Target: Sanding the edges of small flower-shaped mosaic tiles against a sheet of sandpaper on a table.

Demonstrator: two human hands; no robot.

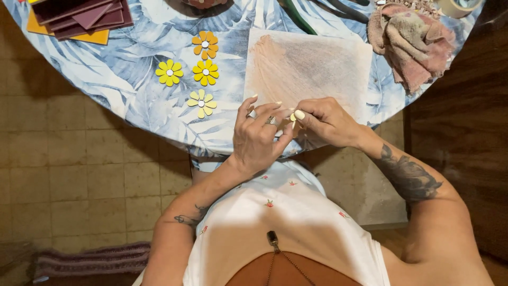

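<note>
Fingertips: both sets meet just right of the frame's centre, pinched together on a small pale yellow piece, too small to tell its exact shape.
Right hand: thumb and forefinger closed on the piece from the right, long pale nails showing, the other fingers curled under.
Left hand: fingers bent and partly spread, a ring on one, thumb tip pressed up against the piece from the left.
Where the piece sits: held over the near edge of the smeared sheet that lies on the table, above its lower rim.
Doing it well: I would judge that a light, steady pinch suits such a small part; keeping it over the sheet means a drop lands where it is easy to find.
Wrists: both bent inward, backs of the hands up towards the camera.
Forearms: they come in from the lower frame, angled toward each other; the right carries a dark tattoo, the left a smaller one near the elbow.
Close by: four flowers in yellow and orange lie left of the hands, well apart from them.
Farther off: a pink rag upper right, dark red squares upper left.
</note>
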